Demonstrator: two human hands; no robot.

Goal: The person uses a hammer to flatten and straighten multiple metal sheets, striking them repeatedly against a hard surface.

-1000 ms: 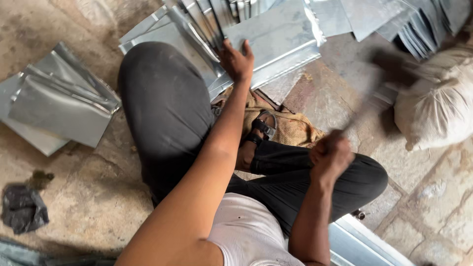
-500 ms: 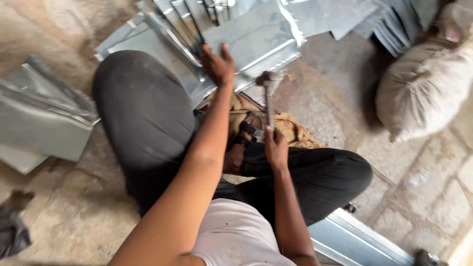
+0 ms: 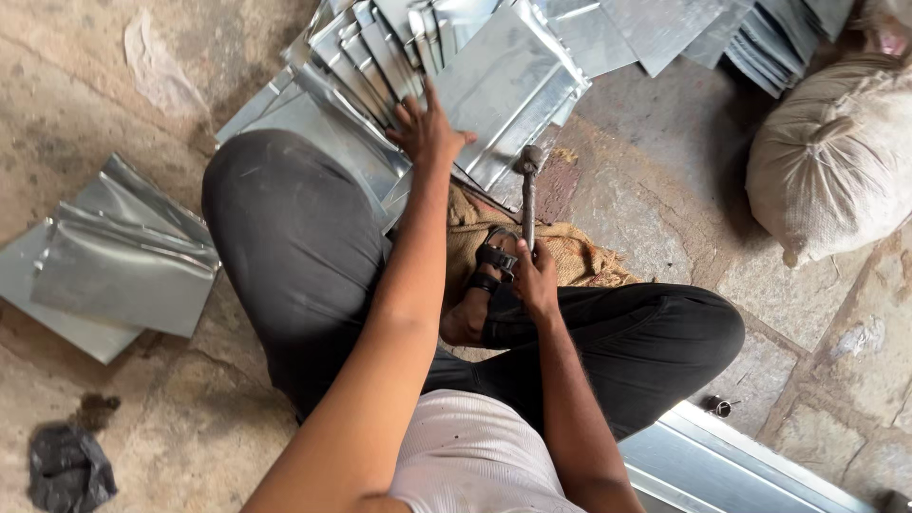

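Head view, right hand (image 3: pixel 535 280) grip closed on hammer (image 3: pixel 528 195); left hand (image 3: pixel 427 128) spread flat on metal sheet (image 3: pixel 503 81)

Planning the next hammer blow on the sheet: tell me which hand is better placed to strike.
Right. The right hand grips the hammer by its handle, with the head down at the edge of the folded metal sheet. The left hand lies flat on that sheet, likely pinning it, so it looks better left there.

My left hand (image 3: pixel 425 130) lay flat, fingers spread, arm stretched forward past my bent left knee (image 3: pixel 275 218). My right hand (image 3: pixel 534 277) stayed fisted beside that knee, elbow bent.
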